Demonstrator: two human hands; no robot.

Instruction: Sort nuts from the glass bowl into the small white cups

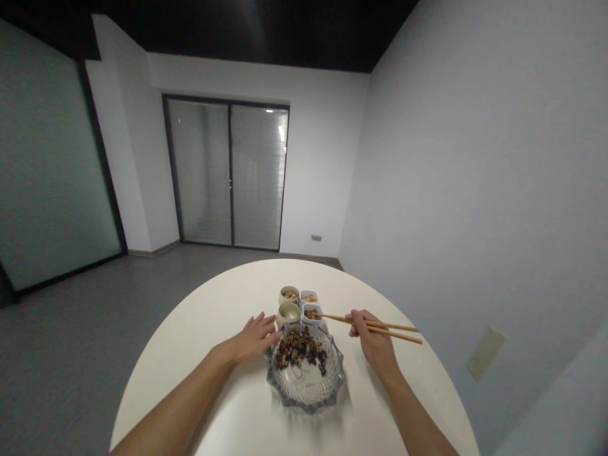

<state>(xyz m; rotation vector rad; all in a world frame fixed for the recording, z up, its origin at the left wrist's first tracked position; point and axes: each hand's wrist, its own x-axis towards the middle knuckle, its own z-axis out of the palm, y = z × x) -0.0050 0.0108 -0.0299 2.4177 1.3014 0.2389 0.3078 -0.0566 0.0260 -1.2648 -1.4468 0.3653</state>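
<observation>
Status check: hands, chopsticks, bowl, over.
Right hand grips chopsticks, tips at small white cup. Left hand flat beside glass bowl. Nothing between.

Bare tabletop [213, 304] lies open at lower left and far right of the frame, while the glass bowl [306, 386] and four small cups [298, 305] crowd the centre.

No readable text, labels or numbers anywhere.

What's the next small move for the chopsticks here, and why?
Probably release, then swing back to the glass bowl. The right hand holds the chopsticks with tips over the near-right small square cup, while dark mixed pieces remain in the bowl, which the left hand steadies.
</observation>
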